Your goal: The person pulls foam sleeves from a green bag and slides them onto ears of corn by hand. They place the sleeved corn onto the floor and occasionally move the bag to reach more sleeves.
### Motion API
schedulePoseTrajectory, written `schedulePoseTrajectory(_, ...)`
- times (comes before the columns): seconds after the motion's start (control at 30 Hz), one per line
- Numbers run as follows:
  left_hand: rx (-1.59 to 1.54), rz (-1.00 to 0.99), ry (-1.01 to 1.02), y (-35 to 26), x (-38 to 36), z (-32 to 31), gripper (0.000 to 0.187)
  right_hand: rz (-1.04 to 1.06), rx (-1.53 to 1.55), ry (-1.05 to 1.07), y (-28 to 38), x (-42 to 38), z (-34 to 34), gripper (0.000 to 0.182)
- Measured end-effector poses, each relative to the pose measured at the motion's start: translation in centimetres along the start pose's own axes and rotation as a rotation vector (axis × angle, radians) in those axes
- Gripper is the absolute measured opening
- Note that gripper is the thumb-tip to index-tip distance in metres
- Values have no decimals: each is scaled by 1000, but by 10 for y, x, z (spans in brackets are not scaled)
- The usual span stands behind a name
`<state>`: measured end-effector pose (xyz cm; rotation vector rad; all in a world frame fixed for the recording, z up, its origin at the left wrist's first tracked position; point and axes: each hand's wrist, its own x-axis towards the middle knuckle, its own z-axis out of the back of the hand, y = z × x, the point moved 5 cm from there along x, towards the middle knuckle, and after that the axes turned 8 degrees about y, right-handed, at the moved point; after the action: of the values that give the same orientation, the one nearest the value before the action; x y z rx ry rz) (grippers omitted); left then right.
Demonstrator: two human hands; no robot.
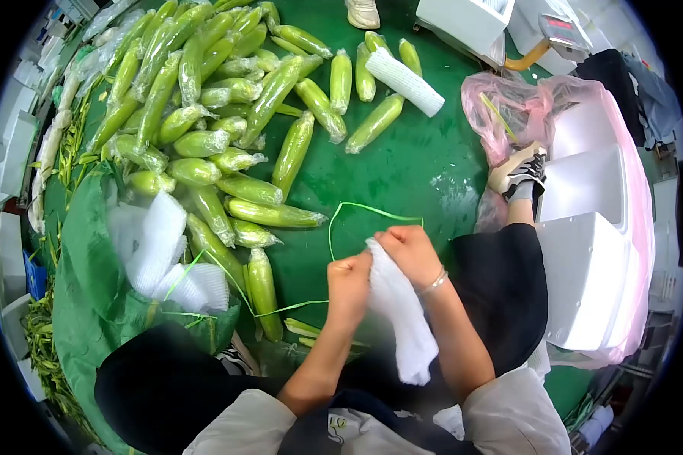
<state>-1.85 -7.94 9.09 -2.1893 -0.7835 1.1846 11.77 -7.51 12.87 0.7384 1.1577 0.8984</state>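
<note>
A white foam net sleeve (404, 322) hangs down between my hands over my lap. My left hand (347, 287) is closed at its upper left edge, and my right hand (413, 256) is closed in a fist at its upper right. Light green string (305, 305) runs across in front of me and behind my hands. Ahead and to the left lies a heap of long green vegetables (197, 144) wrapped in clear film. One more foam sleeve (404, 82) lies among the scattered ones at the back. Several white sleeves (155, 250) sit in a green woven sack (91, 258) by my left knee.
White foam boxes (588, 284) inside a pink plastic bag (643, 280) stand at my right. A scale with a red display (560, 24) is behind them. Another person's shoe (363, 14) shows at the top. Loose leaves (49, 356) line the left side.
</note>
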Motion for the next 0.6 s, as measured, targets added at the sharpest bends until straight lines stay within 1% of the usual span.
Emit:
schedulePoseTrajectory(0.03,-13,-15,-4,-6,3,2,26,9,1,0,0,6,1,25)
schedulePoseTrajectory(0.07,-8,-25,-2,-12,8,-3,26,-43,145,43,-4,12,1,24)
schedulePoseTrajectory(0.1,-43,15,-47,-13,9,-9,30,-101,292,86,-13,16,1,23)
schedulePoseTrajectory(0.13,-76,61,-94,-11,8,-12,36,-69,226,70,-24,18,9,23)
schedulePoseTrajectory(0.17,-70,63,-92,-5,13,-9,36,-154,346,80,-38,15,13,24)
schedulePoseTrajectory(0.23,32,45,-113,30,42,7,38,-151,298,-91,-68,18,20,32)
schedulePoseTrajectory(0.27,71,-90,-102,58,70,26,39,-153,293,-97,-84,26,19,32)
schedulePoseTrajectory(0.3,113,-180,-137,61,83,28,42,-169,390,-185,-108,37,16,33)
schedulePoseTrajectory(0.33,135,-167,-170,64,92,31,43,-185,487,-273,-145,54,10,34)
schedulePoseTrajectory(0.37,153,-157,-204,68,101,35,43,-151,568,-335,-201,71,1,35)
schedulePoseTrajectory(0.4,345,-142,-193,90,118,58,39,-111,646,-397,-256,87,-8,36)
schedulePoseTrajectory(0.43,418,-305,-207,108,131,74,31,-175,457,-501,-246,86,-10,37)
schedulePoseTrajectory(0.47,279,-378,-244,96,130,66,28,-260,269,-600,-234,84,-13,38)
schedulePoseTrajectory(0.5,127,-341,-272,86,124,58,26,-396,437,-551,-218,74,-17,31)
schedulePoseTrajectory(0.53,-29,-311,-308,76,116,49,25,-429,705,-479,-202,68,-28,30)
schedulePoseTrajectory(0.57,-28,-314,-299,70,128,47,25,-447,973,-400,-183,68,-34,31)
schedulePoseTrajectory(0.6,7,-179,-295,70,145,47,23,-438,972,-402,-162,66,-29,31)
